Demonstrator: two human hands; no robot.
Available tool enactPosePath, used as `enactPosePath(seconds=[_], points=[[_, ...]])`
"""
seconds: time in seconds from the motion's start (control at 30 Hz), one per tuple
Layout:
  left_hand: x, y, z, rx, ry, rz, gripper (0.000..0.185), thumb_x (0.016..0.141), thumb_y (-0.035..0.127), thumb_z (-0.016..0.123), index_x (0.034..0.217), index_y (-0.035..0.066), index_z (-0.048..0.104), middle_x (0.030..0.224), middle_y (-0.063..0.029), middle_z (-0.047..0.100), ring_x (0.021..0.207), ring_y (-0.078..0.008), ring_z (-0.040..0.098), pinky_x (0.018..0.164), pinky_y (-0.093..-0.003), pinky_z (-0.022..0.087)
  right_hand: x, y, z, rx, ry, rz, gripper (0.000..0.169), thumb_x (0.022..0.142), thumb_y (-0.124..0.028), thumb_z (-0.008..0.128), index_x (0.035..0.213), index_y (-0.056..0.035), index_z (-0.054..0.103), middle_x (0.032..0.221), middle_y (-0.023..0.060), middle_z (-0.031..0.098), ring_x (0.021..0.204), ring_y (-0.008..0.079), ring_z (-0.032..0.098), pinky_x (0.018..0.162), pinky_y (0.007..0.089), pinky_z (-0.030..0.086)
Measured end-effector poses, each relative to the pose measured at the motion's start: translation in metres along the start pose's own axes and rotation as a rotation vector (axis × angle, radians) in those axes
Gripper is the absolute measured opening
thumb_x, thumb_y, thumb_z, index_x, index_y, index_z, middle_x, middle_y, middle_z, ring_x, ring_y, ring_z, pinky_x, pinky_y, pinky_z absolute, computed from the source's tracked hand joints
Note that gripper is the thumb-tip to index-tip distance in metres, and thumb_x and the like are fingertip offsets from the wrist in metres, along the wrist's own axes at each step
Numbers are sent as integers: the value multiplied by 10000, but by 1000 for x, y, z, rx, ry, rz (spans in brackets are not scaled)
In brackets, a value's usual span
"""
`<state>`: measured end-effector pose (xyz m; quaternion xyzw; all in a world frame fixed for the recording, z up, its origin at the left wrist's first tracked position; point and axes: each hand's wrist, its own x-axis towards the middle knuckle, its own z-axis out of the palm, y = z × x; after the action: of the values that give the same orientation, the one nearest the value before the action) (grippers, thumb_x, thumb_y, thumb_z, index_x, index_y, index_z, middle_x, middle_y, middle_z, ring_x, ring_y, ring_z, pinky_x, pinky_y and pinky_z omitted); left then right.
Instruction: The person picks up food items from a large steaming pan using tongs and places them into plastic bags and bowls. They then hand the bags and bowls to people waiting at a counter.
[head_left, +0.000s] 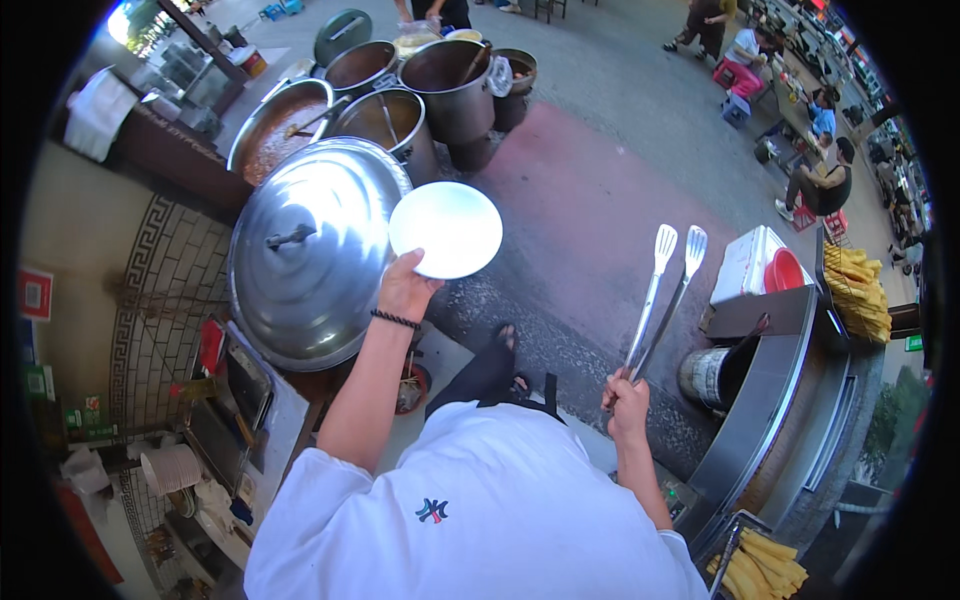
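Note:
My left hand (407, 289) grips a white plate (447, 229) by its near rim, and no food shows on it. A beaded bracelet circles that wrist. Behind the plate lies a large domed metal lid (315, 300) with a dark handle. On the right, my right hand (627, 405) holds metal serving tongs (660, 300) by the handle end. Their two slotted tips point away from me and stand apart, with nothing between them. Fried dough sticks (857, 289) fill a wire rack at the far right, and more dough sticks (761, 566) lie in a basket at the lower right.
Several large metal pots (450, 90) stand ahead, one wide pot (281, 127) holding reddish broth and a ladle. A steel counter (772, 397) curves along my right, near a bucket (705, 375) and a foam box (742, 262). Stacked plates (171, 469) stand lower left. People sit at tables beyond.

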<state>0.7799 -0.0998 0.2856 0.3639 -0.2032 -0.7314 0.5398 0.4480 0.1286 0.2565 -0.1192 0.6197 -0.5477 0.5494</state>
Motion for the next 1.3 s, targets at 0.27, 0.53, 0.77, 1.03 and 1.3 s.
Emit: enactPosePath(seconds=[0.27, 0.53, 0.77, 1.03, 1.3], points=[[242, -73, 55, 460, 250, -212, 440, 745, 248, 762, 1073, -8, 619, 908, -130, 672, 828, -226, 661, 656, -329, 536, 108, -49, -28, 150, 317, 38, 93, 807, -41, 570, 823, -75, 485, 570, 18, 450, 432, 133, 447, 389, 276, 370], [462, -128, 345, 1608, -142, 345, 618, 560, 330, 787, 1002, -61, 604, 1063, -251, 603, 957, -361, 628, 822, -415, 527, 278, -201, 11, 345, 485, 59, 117, 788, -82, 577, 841, -79, 473, 586, 23, 429, 471, 152, 455, 413, 298, 373], [627, -91, 400, 1506, 20, 130, 648, 606, 325, 795, 1073, -74, 587, 1082, -224, 611, 952, -343, 633, 830, -397, 523, 404, -279, 28, 269, 460, 35, 99, 797, -90, 555, 848, -85, 471, 590, 18, 429, 474, 149, 451, 419, 296, 380], [824, -21, 258, 196, 367, -63, 267, 757, 248, 760, 771, 114, 530, 634, 1, 474, 411, -80, 384, 363, -233, 264, 591, -338, 27, 223, 344, 331, 108, 843, -151, 579, 802, -108, 489, 585, 16, 472, 475, 149, 486, 401, 290, 373], [906, 70, 220, 56, 608, 69, 237, 791, 296, 720, 792, 113, 569, 612, 10, 478, 473, -111, 411, 442, -282, 323, 805, -458, 105, -459, -107, 241, 380, 920, -462, 577, 779, -121, 483, 530, -9, 458, 392, 95, 436, 346, 241, 326]])
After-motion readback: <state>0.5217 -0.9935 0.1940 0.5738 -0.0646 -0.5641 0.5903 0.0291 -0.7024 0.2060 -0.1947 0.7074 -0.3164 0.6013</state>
